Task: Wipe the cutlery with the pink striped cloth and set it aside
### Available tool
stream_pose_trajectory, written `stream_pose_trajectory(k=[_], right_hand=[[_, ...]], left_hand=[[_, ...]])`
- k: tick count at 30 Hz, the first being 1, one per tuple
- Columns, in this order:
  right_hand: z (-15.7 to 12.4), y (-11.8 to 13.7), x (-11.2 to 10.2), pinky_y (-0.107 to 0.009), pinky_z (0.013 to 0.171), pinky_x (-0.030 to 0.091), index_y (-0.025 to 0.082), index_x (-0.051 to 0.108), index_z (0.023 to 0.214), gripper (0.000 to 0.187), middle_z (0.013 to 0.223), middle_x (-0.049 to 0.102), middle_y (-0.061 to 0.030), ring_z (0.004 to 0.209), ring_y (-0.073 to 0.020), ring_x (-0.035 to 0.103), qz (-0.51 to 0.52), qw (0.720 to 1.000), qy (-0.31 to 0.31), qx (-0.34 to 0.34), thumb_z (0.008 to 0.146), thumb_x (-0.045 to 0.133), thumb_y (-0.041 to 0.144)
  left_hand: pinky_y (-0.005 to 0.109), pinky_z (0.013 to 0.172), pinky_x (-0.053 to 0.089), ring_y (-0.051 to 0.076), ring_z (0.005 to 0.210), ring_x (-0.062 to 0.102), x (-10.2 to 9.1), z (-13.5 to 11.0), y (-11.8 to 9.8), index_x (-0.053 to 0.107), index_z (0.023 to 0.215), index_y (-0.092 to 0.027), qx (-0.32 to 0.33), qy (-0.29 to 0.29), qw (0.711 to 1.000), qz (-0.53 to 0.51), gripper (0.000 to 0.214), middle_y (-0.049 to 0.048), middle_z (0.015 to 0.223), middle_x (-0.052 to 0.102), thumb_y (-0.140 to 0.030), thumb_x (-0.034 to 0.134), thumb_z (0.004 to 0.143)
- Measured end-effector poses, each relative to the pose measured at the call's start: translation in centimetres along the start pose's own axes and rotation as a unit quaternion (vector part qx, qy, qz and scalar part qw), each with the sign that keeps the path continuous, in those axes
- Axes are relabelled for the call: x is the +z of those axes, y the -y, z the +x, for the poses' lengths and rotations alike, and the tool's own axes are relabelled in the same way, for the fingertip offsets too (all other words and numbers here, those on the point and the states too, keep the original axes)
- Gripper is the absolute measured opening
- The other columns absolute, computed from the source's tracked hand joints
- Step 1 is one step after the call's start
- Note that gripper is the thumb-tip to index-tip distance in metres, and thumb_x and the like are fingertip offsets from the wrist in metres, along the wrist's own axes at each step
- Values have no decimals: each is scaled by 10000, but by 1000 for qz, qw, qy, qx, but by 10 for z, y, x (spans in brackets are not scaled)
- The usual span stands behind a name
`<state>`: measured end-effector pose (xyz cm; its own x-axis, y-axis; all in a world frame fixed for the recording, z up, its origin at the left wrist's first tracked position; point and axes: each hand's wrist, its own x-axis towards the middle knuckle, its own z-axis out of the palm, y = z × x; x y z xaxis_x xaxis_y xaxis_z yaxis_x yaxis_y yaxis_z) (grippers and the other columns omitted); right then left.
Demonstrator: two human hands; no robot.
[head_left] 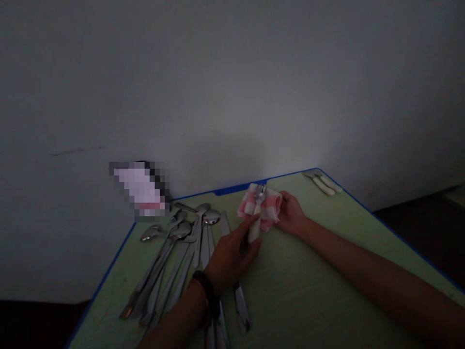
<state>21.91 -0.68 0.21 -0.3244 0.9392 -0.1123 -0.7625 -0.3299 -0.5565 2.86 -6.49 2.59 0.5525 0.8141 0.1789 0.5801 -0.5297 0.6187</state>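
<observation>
While the left grip pinches its handle, the fork (metal-headed) protrudes

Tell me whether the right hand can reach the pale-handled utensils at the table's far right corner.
Probably yes: the pale-handled utensils lie beyond the right hand with nothing seen between them, though that hand holds the cloth and may need to let go first.

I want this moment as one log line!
left hand: holds white-handled fork; right hand: holds pink-and-white checked cloth; fork head: over cloth; steel spoons: on table, left side
</observation>
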Motion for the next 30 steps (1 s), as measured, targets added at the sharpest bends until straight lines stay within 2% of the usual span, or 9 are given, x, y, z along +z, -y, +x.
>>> stream_pose_trajectory(k=[5,9,13,18,24,30], right_hand=[[6,-2,-2,-375,820,482,120,627,779,231,677,660,-75,691,-205,624,-2,1000,4,15,736,410,188],[7,-4,-3,-398,815,488,137,617,848,245,752,680,-67,732,-206,627,7,1000,17,14,806,398,238],[5,-3,-5,-404,809,488,135,616,837,247,724,680,-65,724,-208,630,22,1000,16,11,806,388,224],[-3,0,2,-403,823,479,134,617,852,274,750,688,-65,751,-207,636,29,998,52,36,837,371,254],[-8,-5,14,-342,852,464,122,612,964,279,819,695,-60,771,-170,640,-37,995,80,50,885,379,252],[-5,-10,8,-298,803,484,138,605,993,227,880,687,-51,793,-152,627,-73,994,86,13,824,564,283]], left_hand=[[199,506,355,93,495,482,0,-1,-1,448,1266,-213,7,-9,1000,4,423,-60,572,495,-329,435,859],[186,478,318,82,461,441,2,-1,1,445,1245,-217,8,-26,1000,1,415,-80,548,432,-304,450,839],[181,464,287,78,452,407,2,-1,1,439,1220,-215,8,-30,999,6,395,-89,545,392,-290,451,832],[182,466,287,77,445,410,3,-2,0,425,1214,-221,2,-18,1000,3,388,-93,548,391,-298,451,835],[190,473,293,83,440,416,3,-1,0,415,1224,-222,-10,-9,1000,18,407,-97,535,399,-290,461,826],[200,492,310,88,449,439,5,-1,2,520,1130,-246,14,25,998,49,311,-87,516,431,-292,471,826]])
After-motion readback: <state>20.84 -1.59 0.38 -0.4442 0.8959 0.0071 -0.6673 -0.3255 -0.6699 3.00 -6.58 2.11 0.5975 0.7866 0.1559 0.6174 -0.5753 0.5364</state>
